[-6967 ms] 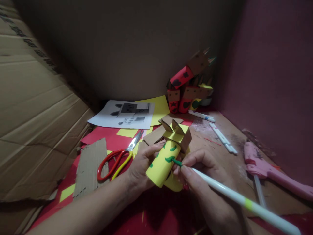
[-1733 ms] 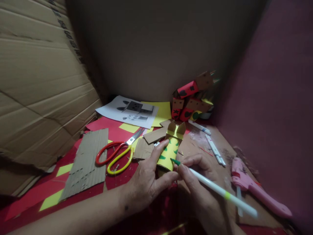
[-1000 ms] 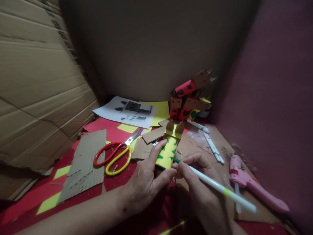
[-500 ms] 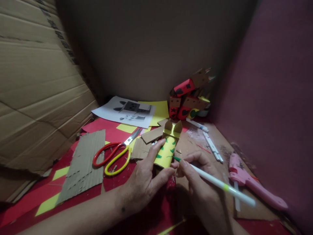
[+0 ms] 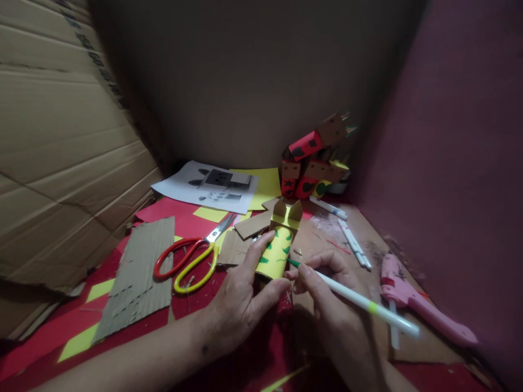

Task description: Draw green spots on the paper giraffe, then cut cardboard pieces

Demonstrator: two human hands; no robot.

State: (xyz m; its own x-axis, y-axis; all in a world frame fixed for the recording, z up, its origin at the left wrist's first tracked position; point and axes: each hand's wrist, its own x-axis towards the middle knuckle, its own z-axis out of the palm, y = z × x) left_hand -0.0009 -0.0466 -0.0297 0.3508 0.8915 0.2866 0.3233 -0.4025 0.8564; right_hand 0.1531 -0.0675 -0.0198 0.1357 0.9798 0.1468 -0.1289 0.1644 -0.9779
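A yellow paper-covered tube with green marks and a cardboard head with two pointed ears lies under my left hand. The fingers of that hand wrap its left side, with the thumb near its lower end. My right hand pinches a white felt-tip pen with a lime band. Its green tip touches or almost touches the tube's right side, beside a thin green line. Left of my hands lie scissors with one red and one yellow handle.
A corrugated cardboard piece lies left, a printed sheet behind. Decorated red tubes are stacked at the back right. White pens and a pink glue gun lie right. A large cardboard sheet stands left.
The pen's rear end has swung slightly left and up, while its tip stays by the same green line. The left hand keeps its hold; the whole view shifts a little left.
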